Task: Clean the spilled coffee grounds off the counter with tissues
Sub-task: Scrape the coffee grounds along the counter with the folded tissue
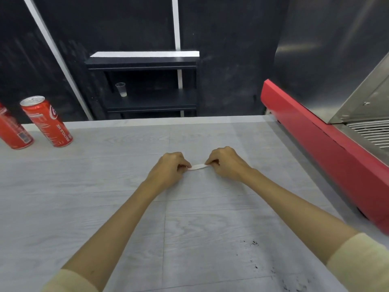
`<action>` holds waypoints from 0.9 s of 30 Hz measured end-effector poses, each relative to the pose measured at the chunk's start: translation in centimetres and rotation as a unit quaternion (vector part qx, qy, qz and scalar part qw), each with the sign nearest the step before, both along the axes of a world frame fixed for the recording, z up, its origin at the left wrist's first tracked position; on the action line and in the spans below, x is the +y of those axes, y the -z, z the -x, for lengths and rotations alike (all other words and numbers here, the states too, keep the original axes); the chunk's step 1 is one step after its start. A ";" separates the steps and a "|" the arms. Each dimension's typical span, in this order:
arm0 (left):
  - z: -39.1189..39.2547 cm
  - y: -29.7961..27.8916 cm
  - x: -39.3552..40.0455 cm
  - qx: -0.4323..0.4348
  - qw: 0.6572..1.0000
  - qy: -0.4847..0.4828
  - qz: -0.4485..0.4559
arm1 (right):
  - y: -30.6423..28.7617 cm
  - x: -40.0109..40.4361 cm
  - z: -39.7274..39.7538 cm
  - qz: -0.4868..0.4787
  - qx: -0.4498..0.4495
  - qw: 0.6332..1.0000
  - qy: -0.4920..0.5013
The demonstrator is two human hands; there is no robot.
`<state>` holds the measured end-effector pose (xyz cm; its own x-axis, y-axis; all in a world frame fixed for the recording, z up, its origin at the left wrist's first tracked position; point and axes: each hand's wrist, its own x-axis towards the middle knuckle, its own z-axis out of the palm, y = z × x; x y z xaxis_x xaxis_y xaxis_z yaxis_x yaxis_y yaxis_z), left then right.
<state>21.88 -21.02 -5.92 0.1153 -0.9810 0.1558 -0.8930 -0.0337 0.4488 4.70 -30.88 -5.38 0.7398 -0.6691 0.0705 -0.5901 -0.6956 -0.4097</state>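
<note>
Both hands are working mid-counter (84, 186). Left hand (168, 169) and right hand (227, 163) are each pinching an end of the tissue (197, 167), long axis running left-right. Coffee grounds (255, 256) are lying nearer, rightward, under the right forearm; right hand closer.

On the pale wood-grain surface (84, 207), two red drink cans (47, 122) stand far left of the red-edged steel machine (328, 152); black coffee grounds (255, 266) lie before it

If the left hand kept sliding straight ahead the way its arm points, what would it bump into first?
Probably the right hand: the left hand angles toward it, both pinching the tissue.
</note>
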 end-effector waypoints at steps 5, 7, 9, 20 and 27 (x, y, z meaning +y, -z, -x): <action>2.1 0.3 0.6 0.006 0.999 0.037 0.000 | -0.1 1.1 3.2 -0.008 -0.014 1.000 0.016; 3.5 0.1 1.2 0.012 0.999 0.050 -0.001 | -0.2 2.0 4.9 -0.011 -0.016 0.999 0.026; 4.8 0.1 1.7 0.014 0.998 0.059 -0.008 | -0.2 2.7 6.3 -0.018 -0.017 0.999 0.033; 10.7 -0.1 6.5 0.023 0.996 0.078 -0.029 | -0.3 7.5 12.3 -0.044 -0.002 0.998 0.046; 13.0 0.2 10.8 0.029 0.998 0.047 -0.012 | 0.0 10.6 14.3 -0.041 -0.011 0.999 -0.009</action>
<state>8.87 -10.26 -6.10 0.0313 -0.9913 0.1279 -0.8653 0.0372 0.4998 -9.59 -20.31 -5.34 0.7510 -0.6595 0.0329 -0.5677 -0.6703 -0.4779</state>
